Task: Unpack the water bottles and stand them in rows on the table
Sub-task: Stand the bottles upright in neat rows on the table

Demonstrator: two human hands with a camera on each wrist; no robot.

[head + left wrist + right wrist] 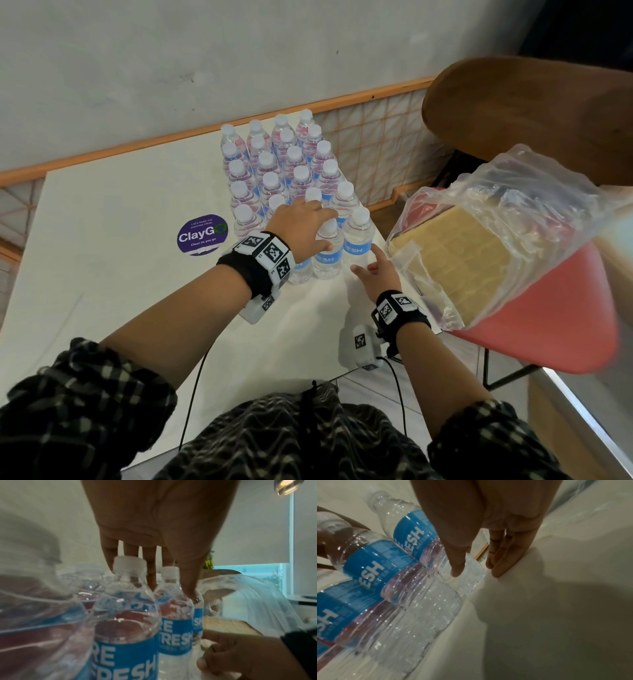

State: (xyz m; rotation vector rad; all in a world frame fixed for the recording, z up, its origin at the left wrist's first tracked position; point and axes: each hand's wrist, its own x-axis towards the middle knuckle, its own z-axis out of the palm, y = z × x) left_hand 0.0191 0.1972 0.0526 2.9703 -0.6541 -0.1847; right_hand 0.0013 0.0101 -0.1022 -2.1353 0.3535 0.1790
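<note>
Several clear water bottles [274, 164] with white caps and blue labels stand in rows on the white table [120, 274]. My left hand [325, 229] reaches over the front row and holds one bottle [328, 258] by its neck. In the left wrist view the thumb [190, 588] lies on that bottle's [173, 628] shoulder and the fingers hang behind it. My right hand [368, 263] is open, just right of the rightmost front bottle [358, 240]. The right wrist view shows its fingertips [496, 572] on the table beside that bottle's [412, 534] base.
The torn plastic wrap [513, 212] and its cardboard tray [455, 253] lie on a red chair [548, 335] at the table's right. A brown chair [531, 113] stands behind it. A purple sticker [202, 234] marks the table, which meets the wall at the back.
</note>
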